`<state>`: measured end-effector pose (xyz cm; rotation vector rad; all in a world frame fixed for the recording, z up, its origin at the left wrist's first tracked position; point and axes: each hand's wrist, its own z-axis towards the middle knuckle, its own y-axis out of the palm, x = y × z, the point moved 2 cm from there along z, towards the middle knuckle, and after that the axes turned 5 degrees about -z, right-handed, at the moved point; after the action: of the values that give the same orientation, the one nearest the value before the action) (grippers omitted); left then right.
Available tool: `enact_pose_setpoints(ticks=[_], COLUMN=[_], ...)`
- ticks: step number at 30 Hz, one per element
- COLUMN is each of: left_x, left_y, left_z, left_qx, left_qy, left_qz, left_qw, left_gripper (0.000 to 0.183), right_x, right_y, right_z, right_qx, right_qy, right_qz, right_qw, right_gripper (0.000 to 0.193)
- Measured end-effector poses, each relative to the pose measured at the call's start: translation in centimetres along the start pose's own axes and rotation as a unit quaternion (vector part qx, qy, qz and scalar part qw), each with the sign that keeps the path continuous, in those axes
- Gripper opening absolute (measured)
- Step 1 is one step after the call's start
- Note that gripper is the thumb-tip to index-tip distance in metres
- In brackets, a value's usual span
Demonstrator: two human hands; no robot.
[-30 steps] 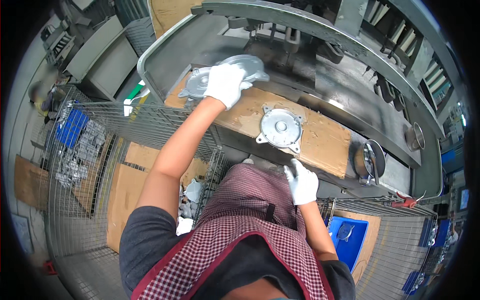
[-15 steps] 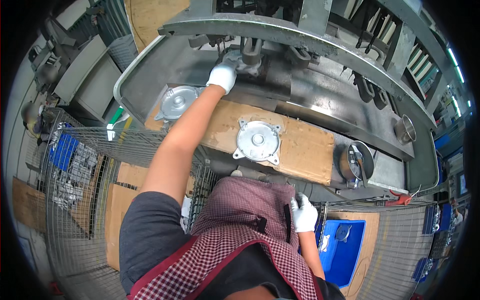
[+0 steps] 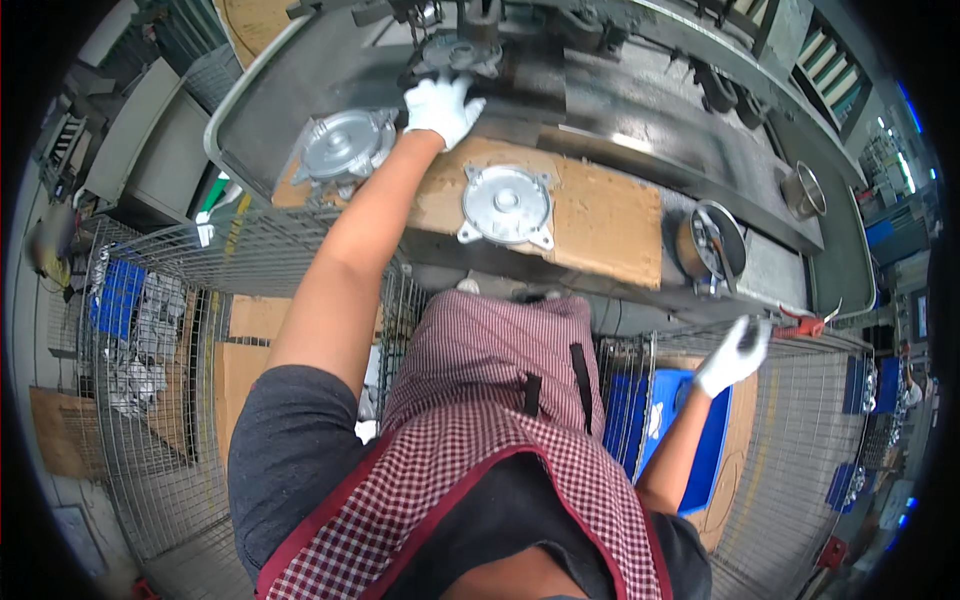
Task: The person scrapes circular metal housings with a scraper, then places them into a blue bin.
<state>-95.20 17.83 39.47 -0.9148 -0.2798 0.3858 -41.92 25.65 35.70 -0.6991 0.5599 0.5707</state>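
My left hand (image 3: 441, 110), in a white glove, is open with its fingers spread at the near edge of a round metal casting (image 3: 460, 56) in the machine. Whether the fingertips touch it I cannot tell. My right hand (image 3: 733, 356), gloved and a little blurred, is out to the right near red-handled pliers (image 3: 802, 327); its fingers look apart with nothing visible in them. A silvery round cover with lugs (image 3: 507, 205) lies on a cardboard-topped ledge (image 3: 605, 225) before me. Left of it sit similar covers (image 3: 348, 145), apparently stacked, close to my left forearm.
A metal pot (image 3: 709, 243) with tools stands at the ledge's right end, and a steel cup (image 3: 803, 190) farther back. Wire cages (image 3: 150, 420) flank me. A blue bin (image 3: 708, 455) sits below my right arm. Dark clamps (image 3: 590, 30) hang over the machine bed.
My right hand has swung from beside the apron out to the right, near the pliers. My left hand has drawn back slightly from the casting, fingers spreading. The whole view has shifted.
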Motion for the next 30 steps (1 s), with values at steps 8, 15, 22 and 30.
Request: enact_pose_setpoints(ticks=[8, 15, 22, 30], left_x=[2.7, 4.5, 4.6, 4.8], left_y=[-1.0, -1.7, -2.2, -2.1], left_z=[-12.2, -16.8, -16.7, -16.9], left_qx=[-0.018, -0.057, -0.048, -0.055], left_qy=[-0.013, 0.041, 0.024, 0.003], left_qz=[-0.200, -0.106, -0.138, -0.128], left_qw=[0.980, 0.992, 0.989, 0.990], left_gripper=[0.049, 0.076, 0.072, 0.066], right_x=[14.2, 20.3, 15.0, -7.3], right_y=[2.9, 4.8, 1.7, -3.1], right_z=[11.0, 14.6, 15.9, 1.8], right_qx=[0.009, 0.067, 0.082, -0.404], right_qy=[0.246, 0.156, 0.291, 0.003], right_qz=[0.050, 0.078, 0.054, -0.026], right_qw=[0.968, 0.982, 0.952, 0.914], right_gripper=[0.060, 0.040, 0.039, 0.043])
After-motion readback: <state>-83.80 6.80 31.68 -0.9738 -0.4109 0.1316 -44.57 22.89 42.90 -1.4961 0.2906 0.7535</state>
